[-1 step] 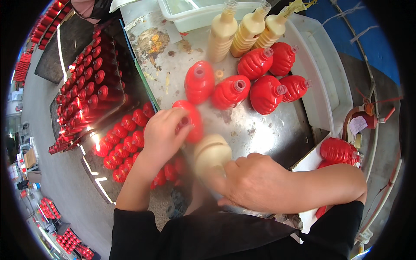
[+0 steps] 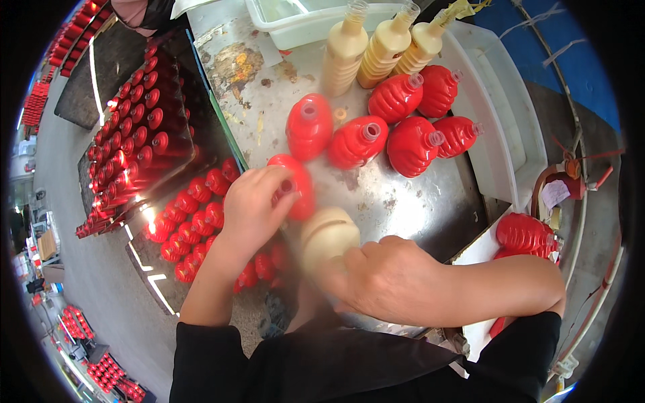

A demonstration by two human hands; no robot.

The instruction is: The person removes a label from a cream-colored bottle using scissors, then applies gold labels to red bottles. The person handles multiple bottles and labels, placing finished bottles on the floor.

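Note:
At the table's near left edge stands a red bottle [image 2: 301,188] with an open clear neck. My left hand [image 2: 256,200] is closed round that neck, thumb and fingertips pinching it. Just nearer to me, a cream-coloured bottle [image 2: 330,232] shows its rounded, grooved body. My right hand [image 2: 386,272] is closed on its near end, which is hidden and blurred. Behind the held red bottle are another upright red bottle [image 2: 308,131] and a ribbed one [image 2: 358,142] leaning with its mouth toward me.
Several more red bottles [image 2: 413,148] crowd the table's right half. Behind them stand three cream bottles [image 2: 346,50]. White plastic bins [image 2: 497,101] edge the back and right. Red bottles [image 2: 526,232] fill a box at right. Racks of red pieces [image 2: 138,127] stand at left.
My right forearm and elbow have shifted very slightly. Both hands keep their holds on the bottles.

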